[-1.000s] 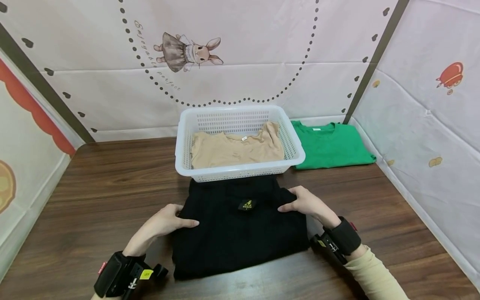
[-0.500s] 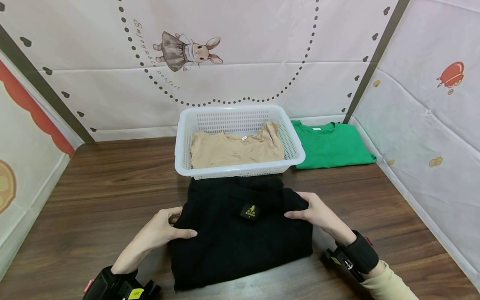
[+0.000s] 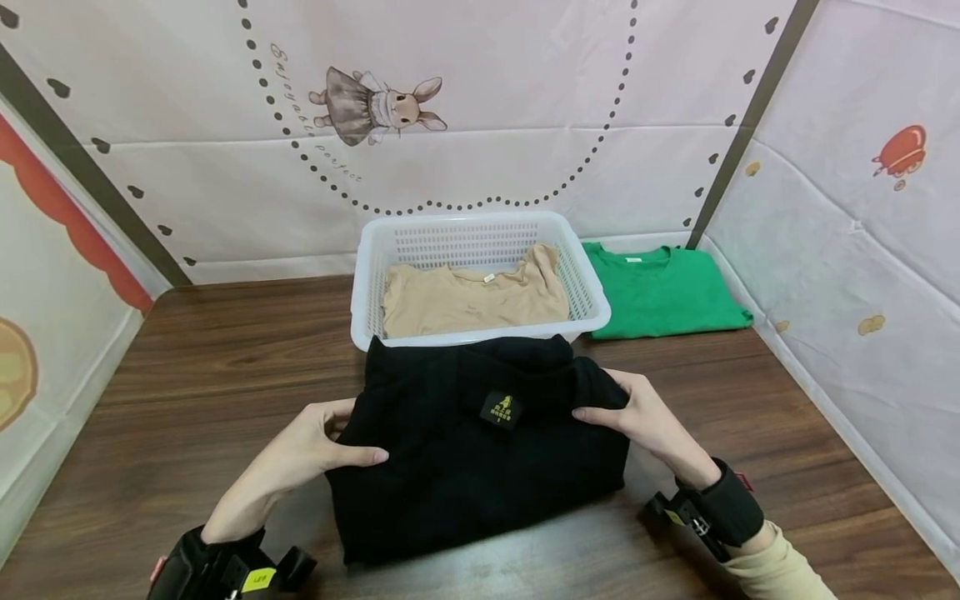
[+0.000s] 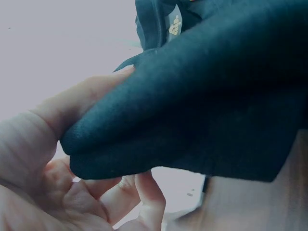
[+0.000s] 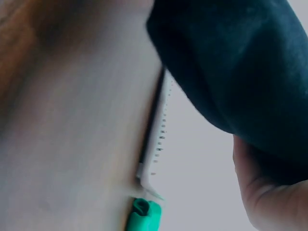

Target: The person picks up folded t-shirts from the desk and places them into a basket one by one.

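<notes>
A folded black T-shirt (image 3: pixel 480 467) with a yellow-printed neck label (image 3: pixel 501 410) is held between both hands, its far edge overlapping the basket's front rim in the head view. My left hand (image 3: pixel 315 442) grips the left side, thumb on top and fingers underneath; the left wrist view shows the folded black layers (image 4: pixel 183 106) between thumb and fingers. On the opposite side, my right hand (image 3: pixel 633 412) pinches the shirt with the thumb on top, its other fingers mostly hidden by cloth. The right wrist view shows the black cloth (image 5: pixel 240 62) above part of that hand (image 5: pixel 269 192).
Behind the shirt stands a white perforated basket (image 3: pixel 592 312) with a folded beige T-shirt (image 3: pixel 472 300) inside. A folded green T-shirt (image 3: pixel 667 292) lies to its right on the brown wooden table (image 3: pixel 240 350). Printed white sheets (image 3: pixel 525 83) enclose the back and sides.
Both hands have lifted the black T-shirt off the table, first drawing it slightly nearer. Its far edge now covers part of the basket's front. The basket and green T-shirt stay put.
</notes>
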{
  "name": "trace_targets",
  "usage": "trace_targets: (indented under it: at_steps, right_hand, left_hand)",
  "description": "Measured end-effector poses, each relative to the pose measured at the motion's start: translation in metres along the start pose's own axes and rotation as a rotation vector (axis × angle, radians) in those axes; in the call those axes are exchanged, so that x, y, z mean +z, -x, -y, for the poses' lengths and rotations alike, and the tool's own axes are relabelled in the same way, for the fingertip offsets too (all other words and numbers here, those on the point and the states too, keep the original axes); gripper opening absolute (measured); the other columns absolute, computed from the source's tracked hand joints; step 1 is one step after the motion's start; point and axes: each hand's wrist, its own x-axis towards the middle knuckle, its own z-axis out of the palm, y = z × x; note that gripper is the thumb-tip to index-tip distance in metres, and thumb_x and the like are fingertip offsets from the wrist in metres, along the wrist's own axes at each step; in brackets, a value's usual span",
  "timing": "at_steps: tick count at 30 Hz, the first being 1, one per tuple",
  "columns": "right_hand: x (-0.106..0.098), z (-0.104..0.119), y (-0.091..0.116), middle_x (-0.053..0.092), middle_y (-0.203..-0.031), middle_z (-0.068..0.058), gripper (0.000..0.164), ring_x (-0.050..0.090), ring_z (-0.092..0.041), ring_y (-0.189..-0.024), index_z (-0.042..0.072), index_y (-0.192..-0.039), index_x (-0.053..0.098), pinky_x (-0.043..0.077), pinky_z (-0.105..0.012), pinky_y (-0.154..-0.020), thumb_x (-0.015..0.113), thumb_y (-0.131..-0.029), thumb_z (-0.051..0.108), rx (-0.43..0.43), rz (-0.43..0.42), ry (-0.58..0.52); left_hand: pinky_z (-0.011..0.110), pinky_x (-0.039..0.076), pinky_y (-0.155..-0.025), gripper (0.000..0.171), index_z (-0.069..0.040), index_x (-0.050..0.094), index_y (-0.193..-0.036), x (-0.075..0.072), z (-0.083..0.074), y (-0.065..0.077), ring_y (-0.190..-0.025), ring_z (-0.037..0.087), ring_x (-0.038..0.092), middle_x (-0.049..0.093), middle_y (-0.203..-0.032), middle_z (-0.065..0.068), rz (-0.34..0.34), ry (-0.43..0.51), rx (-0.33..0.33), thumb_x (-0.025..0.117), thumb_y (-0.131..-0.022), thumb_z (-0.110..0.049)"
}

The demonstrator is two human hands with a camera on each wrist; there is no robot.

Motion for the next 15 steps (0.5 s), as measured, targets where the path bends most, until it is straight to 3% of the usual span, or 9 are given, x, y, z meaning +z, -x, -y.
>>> trace_targets:
  at_steps: [9,15]
  right_hand:
    - [-0.007,0.011,0.008,0.067,-0.113,-0.004,0.035,0.062,-0.009,-0.095,0.016,-0.112,0.066,0.051,-0.03,-0.089,0.077,-0.079,0.023,-0.004,0.014,0.049]
    - [-0.011,0.016,0.01,0.069,-0.108,0.0,0.034,0.064,-0.012,-0.094,0.013,-0.111,0.066,0.052,-0.029,-0.086,0.077,-0.08,0.021,-0.015,-0.015,-0.002]
  left_hand:
    - [0.029,0.056,-0.068,0.051,0.002,0.06,-0.121,-0.002,-0.009,0.008,-0.079,0.01,0.066,0.069,-0.099,0.017,0.053,-0.027,0.011,0.078,-0.078,-0.019]
    - [0.026,0.05,-0.071,0.042,-0.004,0.065,-0.113,-0.005,-0.016,0.015,-0.079,0.01,0.058,0.068,-0.1,0.007,-0.034,-0.082,0.002,0.078,-0.077,-0.021]
